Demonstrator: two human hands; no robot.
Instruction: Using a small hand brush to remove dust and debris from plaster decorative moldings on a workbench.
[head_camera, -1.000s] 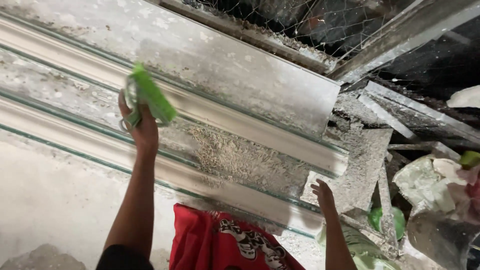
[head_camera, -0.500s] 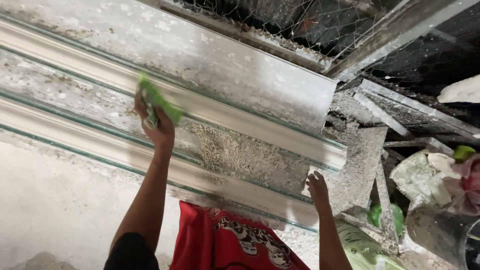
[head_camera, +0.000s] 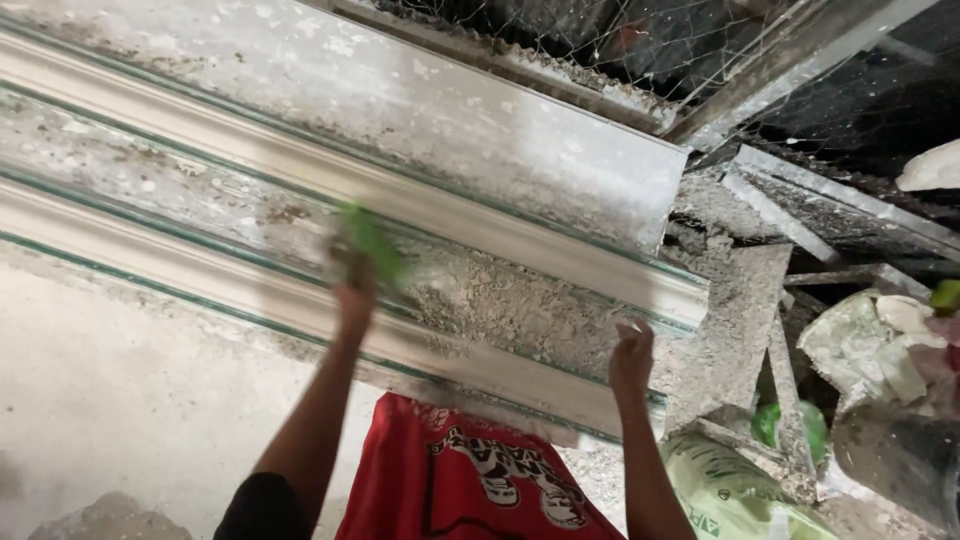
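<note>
Fingers of the left hand (head_camera: 352, 290) were clenched round a green tool (head_camera: 370, 243), blurred, which lay against the gritty channel of a long white moulding (head_camera: 300, 170) that ran aslant across the view. Further along, the right hand (head_camera: 632, 358) rested near the moulding's lower edge beside its cut end; whether its fingers gripped anything could not be told. Below both arms showed a red printed shirt (head_camera: 460, 480), and pale sacks (head_camera: 880, 350) lay at the right.

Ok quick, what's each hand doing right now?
Left hand: closed on a green tool, blurred, over the mould.
Right hand: holds nothing, fingers resting on the mould's gritty channel.
</note>
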